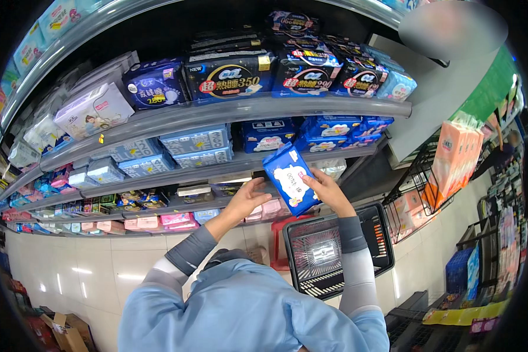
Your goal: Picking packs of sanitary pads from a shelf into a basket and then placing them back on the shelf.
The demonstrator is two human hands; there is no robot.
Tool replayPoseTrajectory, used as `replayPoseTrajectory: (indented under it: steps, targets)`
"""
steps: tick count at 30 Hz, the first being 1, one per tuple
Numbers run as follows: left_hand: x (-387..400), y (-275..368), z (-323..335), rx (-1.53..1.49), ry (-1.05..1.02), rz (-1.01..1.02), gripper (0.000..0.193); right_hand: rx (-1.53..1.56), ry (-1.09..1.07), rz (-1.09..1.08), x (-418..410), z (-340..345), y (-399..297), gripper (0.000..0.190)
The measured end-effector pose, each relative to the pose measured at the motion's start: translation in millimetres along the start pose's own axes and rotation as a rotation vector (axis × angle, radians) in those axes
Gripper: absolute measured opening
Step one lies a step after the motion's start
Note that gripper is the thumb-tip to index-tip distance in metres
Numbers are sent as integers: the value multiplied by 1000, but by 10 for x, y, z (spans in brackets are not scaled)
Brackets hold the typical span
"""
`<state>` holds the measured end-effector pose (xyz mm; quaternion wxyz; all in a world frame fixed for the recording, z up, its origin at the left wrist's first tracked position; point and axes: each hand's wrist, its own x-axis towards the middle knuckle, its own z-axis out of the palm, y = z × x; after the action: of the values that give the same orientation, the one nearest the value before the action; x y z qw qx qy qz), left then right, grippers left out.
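My right hand (330, 190) grips a blue soft pack of sanitary pads (290, 178) by its right side, with the thumb on its front. The pack bears a white cloud shape and writing, and is tilted in front of the shelves. Just left of it, my left hand (247, 198) hangs with fingers apart, holding nothing. Similar blue packs (268, 135) stand on the shelf behind, beside stacked light-blue packs (196, 145). Below my right forearm is a black plastic shopping basket (299, 268) whose slatted bottom shows.
Dark packs (229, 77) fill the upper shelf, behind its grey front rail (229, 110). Pink packs (176, 221) line the lowest shelf. A red stool-like object (279, 246) sits by the basket. At right is a black wire rack (416, 185) with orange packs (455, 154). A cardboard box (68, 332) lies lower left.
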<state>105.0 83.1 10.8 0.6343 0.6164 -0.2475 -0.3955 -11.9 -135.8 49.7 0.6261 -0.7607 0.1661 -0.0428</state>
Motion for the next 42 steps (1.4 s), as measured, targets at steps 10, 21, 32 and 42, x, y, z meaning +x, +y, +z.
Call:
replayPoseTrajectory:
  steps: [10, 21, 32, 42]
  targets:
    - [21, -35, 179, -291, -169, -179, 51, 9, -51, -7, -273, 28, -61, 48]
    - [1, 46, 23, -377, 122, -74, 57, -716, 29, -487, 141, 257, -468, 55]
    - [23, 318, 37, 955, 482, 606, 79, -1154, 215, -802, 744, 414, -448, 57]
    - [697, 482, -58, 1586, 526, 679, 54, -1267, 369, -762, 921, 486, -304, 54]
